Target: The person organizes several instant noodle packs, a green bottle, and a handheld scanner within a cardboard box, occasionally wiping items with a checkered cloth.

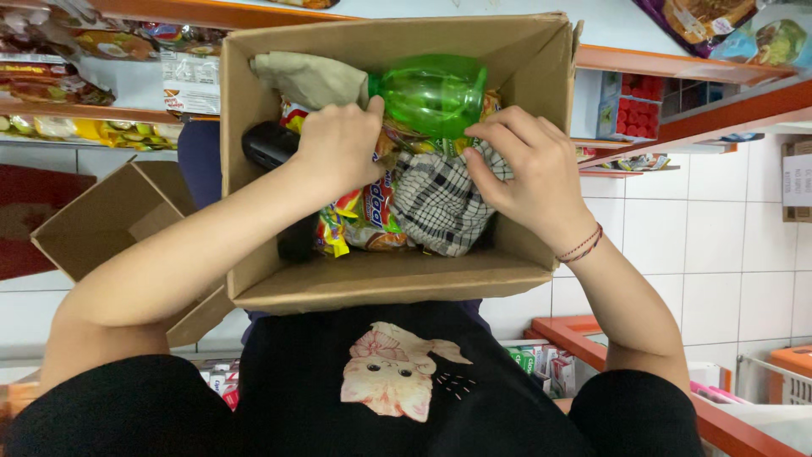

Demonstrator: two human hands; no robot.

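Note:
An open cardboard box [381, 283] rests in front of my chest. Inside lie a clear green plastic bottle [436, 89], a black-and-white checked cloth [431, 207], colourful snack packets [359, 216], a black object [269, 144] and a beige bag [309, 78]. My left hand [338, 151] is curled at the neck end of the green bottle, with its thumb against it. My right hand [526, 173] pinches the top of the checked cloth, and its fingertips touch the bottle's base. The packets under both hands are partly hidden.
A second open cardboard box [106, 224] stands at the left. Orange-edged shelves [668, 63] with packets surround the spot, with small red and blue boxes [633, 108] at the right. A white tiled floor [727, 228] lies beyond, and more packets [541, 364] sit low right.

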